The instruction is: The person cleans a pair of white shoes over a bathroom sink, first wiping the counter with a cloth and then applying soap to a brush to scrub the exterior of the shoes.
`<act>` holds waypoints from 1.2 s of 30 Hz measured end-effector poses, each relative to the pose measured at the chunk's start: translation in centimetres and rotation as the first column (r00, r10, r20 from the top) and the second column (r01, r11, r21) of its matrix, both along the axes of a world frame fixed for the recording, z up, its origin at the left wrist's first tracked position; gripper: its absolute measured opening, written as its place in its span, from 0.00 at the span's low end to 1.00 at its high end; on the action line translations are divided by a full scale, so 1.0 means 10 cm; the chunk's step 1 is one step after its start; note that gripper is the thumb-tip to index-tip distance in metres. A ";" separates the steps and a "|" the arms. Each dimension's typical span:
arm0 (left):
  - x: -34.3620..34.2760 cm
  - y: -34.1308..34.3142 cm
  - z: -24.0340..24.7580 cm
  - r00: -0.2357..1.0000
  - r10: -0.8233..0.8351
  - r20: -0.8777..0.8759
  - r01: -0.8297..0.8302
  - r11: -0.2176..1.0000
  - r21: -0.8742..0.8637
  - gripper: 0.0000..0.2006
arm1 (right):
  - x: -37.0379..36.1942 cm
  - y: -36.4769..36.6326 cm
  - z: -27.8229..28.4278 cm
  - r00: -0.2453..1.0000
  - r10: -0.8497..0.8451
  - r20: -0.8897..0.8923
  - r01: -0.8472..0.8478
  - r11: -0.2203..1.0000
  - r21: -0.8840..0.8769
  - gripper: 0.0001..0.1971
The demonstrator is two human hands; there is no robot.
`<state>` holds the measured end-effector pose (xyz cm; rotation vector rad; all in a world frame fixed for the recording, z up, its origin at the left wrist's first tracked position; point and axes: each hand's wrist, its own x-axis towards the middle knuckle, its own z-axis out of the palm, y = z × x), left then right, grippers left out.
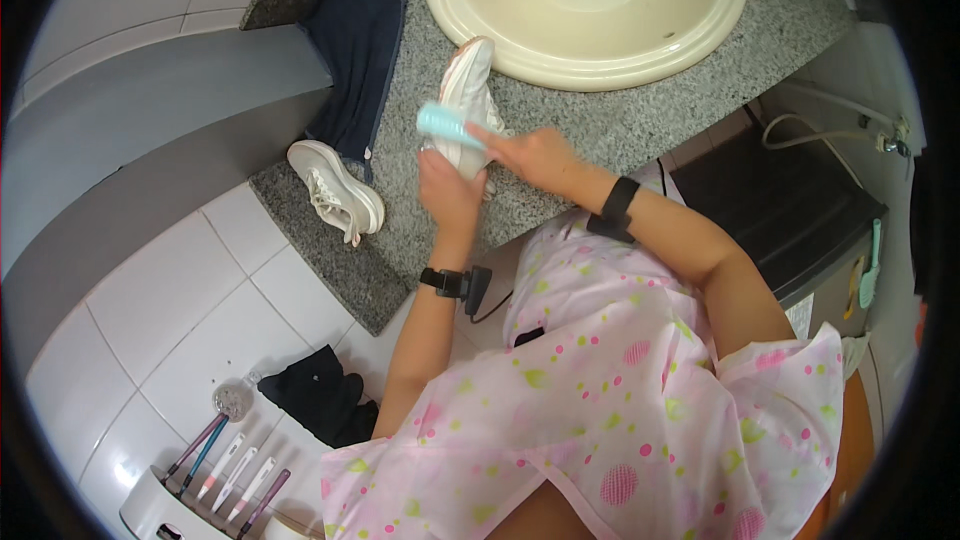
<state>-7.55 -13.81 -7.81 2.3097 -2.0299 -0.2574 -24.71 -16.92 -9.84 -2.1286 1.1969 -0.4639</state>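
A white sneaker [466,85] with a pinkish sole edge is held at the near side of the sink, its toe pointing toward the basin. My left hand [450,190] is closed round its near end. My right hand [535,158] grips a light blue brush [445,124], slightly blurred, against the sneaker's side. Some of the shoe is hidden behind the brush and my fingers. The other white sneaker [337,192] lies to the left on the granite counter's edge, its laces loose.
A cream oval sink [600,75] is set in the grey granite counter [400,155]. A dark blue cloth [358,50] drapes at the left. Black cloth [320,395] and a toothbrush holder [160,510] are at lower left. A black-topped bin [780,200] and a hose [815,120] are right.
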 end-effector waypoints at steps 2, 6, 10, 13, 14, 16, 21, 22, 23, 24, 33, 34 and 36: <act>0.00 0.00 0.00 0.999 -0.013 0.046 0.013 1.000 -0.006 0.35 | -0.04 -0.20 0.01 0.995 -0.086 -0.041 0.086 0.996 -0.001 0.29; -0.06 -0.06 0.07 0.998 0.009 -0.067 -0.008 1.000 0.008 0.36 | 0.06 0.04 -0.04 0.984 -0.142 0.108 0.136 0.989 0.055 0.29; 0.00 -0.02 0.05 0.996 -0.005 -0.086 0.006 1.000 0.019 0.36 | -0.05 -0.01 0.14 0.989 -0.006 0.150 -0.023 0.982 0.188 0.27; 0.28 -0.02 -0.03 0.974 -0.008 -0.225 -0.004 0.998 -0.056 0.32 | -0.43 -0.34 0.56 0.939 -0.221 0.262 0.119 0.926 0.357 0.27; 0.36 -0.09 -0.05 0.972 -0.016 -0.236 -0.001 0.997 -0.071 0.32 | -0.62 -0.43 0.58 0.924 -0.268 0.273 0.180 0.934 0.308 0.27; 0.59 -0.08 0.01 0.933 -0.128 -0.337 0.072 0.982 -0.174 0.24 | -1.01 -0.46 0.64 0.883 -0.356 0.305 0.279 0.922 0.268 0.27; 0.92 -0.07 0.04 0.414 0.489 -0.768 -0.123 0.866 0.485 0.15 | -1.61 -0.24 1.01 0.835 -0.488 0.254 0.350 0.827 0.440 0.28; 0.93 -0.09 0.05 0.532 0.528 -0.662 -0.114 0.819 0.562 0.14 | -1.66 -0.17 1.00 0.844 -0.478 0.243 0.355 0.838 0.415 0.28; 0.99 -0.08 0.03 0.525 0.520 -0.674 -0.110 0.827 0.552 0.14 | -1.68 -0.11 1.03 0.853 -0.466 0.234 0.357 0.849 0.390 0.28; 1.08 -0.06 -0.02 0.585 0.461 -0.668 -0.053 0.843 0.535 0.14 | -1.66 -0.08 1.10 0.865 -0.467 0.183 0.363 0.835 0.413 0.28; 0.64 0.34 0.31 0.832 0.063 -0.552 -0.104 0.994 -0.043 0.10 | -1.56 0.02 1.31 0.796 -0.540 0.272 0.255 0.708 0.658 0.26; 0.47 0.35 0.39 0.830 0.064 -0.554 -0.110 0.993 -0.049 0.10 | -1.53 -0.01 1.40 0.750 -0.608 0.261 0.181 0.567 0.803 0.23; 0.21 0.36 0.51 0.921 -0.137 -0.364 0.093 0.986 -0.137 0.13 | -1.50 -0.03 1.53 0.711 -0.619 0.334 0.060 0.526 0.848 0.17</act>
